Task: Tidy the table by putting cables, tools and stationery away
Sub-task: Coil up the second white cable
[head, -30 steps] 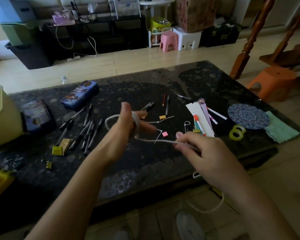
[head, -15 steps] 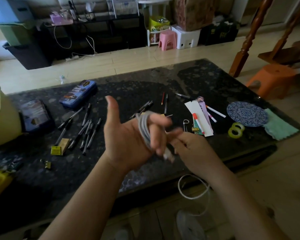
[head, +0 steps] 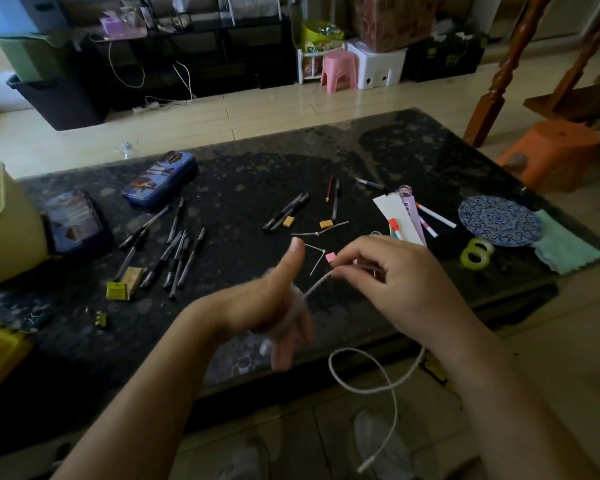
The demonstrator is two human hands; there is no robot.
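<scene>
Findings, with all places taken from the table.

Your left hand is above the table's near edge, blurred by motion. The thumb stands up and the fingers point down, loosely extended rather than clenched. Turns of the white cable are wrapped round those fingers. The blur hides how many turns there are.

Your right hand is above the table's near right part, fingers curled. It pinches the cable between thumb and fingertips. A short taut run of cable joins the two hands. The slack drops from under your right hand past the table's near edge, makes one loop, and hangs with its plug end above the floor.

Items lying on the table:
- Left end: a pale yellow-green bin, a dark case beside it, and a blue pencil case nearer the far edge.
- Left of centre: a scatter of black pens, a small yellow box, and a binder clip towards the near edge.
- Centre: more pens, two tan erasers, a pink eraser and white cable ties.
- Right of centre: paper strips with markers alongside.
- Right end: a round patterned coaster, two tape rolls and a green cloth.
</scene>
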